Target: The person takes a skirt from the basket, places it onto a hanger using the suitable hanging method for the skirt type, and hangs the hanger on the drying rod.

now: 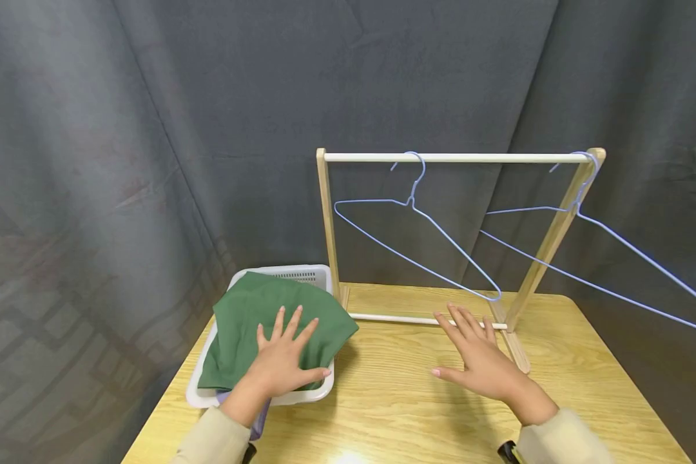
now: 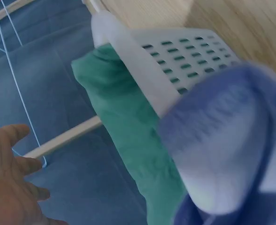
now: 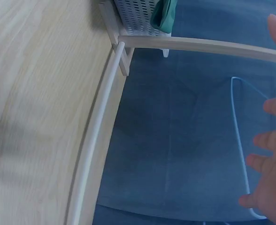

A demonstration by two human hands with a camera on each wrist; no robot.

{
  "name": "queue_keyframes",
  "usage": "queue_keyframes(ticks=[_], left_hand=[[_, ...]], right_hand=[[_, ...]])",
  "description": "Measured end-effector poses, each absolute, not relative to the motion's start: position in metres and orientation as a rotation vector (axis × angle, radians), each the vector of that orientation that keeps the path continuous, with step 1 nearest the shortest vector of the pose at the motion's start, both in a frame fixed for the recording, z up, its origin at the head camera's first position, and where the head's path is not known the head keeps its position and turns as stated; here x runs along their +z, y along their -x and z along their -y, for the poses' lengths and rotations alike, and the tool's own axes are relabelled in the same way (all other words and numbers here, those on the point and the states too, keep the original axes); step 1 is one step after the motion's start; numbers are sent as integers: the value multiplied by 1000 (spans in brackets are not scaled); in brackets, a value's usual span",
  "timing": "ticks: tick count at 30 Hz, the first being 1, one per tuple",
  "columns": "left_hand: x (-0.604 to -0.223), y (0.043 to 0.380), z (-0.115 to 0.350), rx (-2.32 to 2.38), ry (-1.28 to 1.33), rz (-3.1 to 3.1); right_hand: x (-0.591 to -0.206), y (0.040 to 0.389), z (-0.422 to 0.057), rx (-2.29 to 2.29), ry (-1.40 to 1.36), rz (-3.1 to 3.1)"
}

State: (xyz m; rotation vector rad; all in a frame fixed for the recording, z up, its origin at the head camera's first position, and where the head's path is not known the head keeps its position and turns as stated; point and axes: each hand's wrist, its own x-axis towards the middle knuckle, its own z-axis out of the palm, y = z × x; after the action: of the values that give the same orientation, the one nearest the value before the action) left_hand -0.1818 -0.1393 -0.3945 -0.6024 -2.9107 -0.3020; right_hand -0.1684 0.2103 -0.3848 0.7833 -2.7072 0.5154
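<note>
With fingers spread, my left hand [image 1: 284, 364] hovers over a green cloth [image 1: 238, 322] heaped in a white plastic basket [image 1: 304, 396]. In the left wrist view its fingers stand apart from the cloth and hold nothing. A purple cloth [image 2: 222, 140] hangs over the basket's near side, close under that wrist. My right hand [image 1: 481, 361] is held above the table, empty, fingers extended, in front of a small clothes rack [image 1: 475, 158]. Two light-blue wire hangers hang on its top rail: one hanger [image 1: 413, 193] left of the middle, the other hanger [image 1: 577, 203] at the right end.
The rack's wooden feet [image 1: 516, 353] and white lower bar [image 1: 406, 318] stand on the wooden table [image 1: 394, 393]. The right hanger juts out past the rack towards the right. A dark grey curtain [image 1: 255, 129] closes off the back and sides.
</note>
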Motion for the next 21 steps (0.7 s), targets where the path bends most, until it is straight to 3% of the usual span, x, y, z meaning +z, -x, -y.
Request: queue_keyframes(ticks=[21], left_hand=[[-414,188,157,-344,455,2978]], right_hand=[[-395,173,-202,577,-784,2738]])
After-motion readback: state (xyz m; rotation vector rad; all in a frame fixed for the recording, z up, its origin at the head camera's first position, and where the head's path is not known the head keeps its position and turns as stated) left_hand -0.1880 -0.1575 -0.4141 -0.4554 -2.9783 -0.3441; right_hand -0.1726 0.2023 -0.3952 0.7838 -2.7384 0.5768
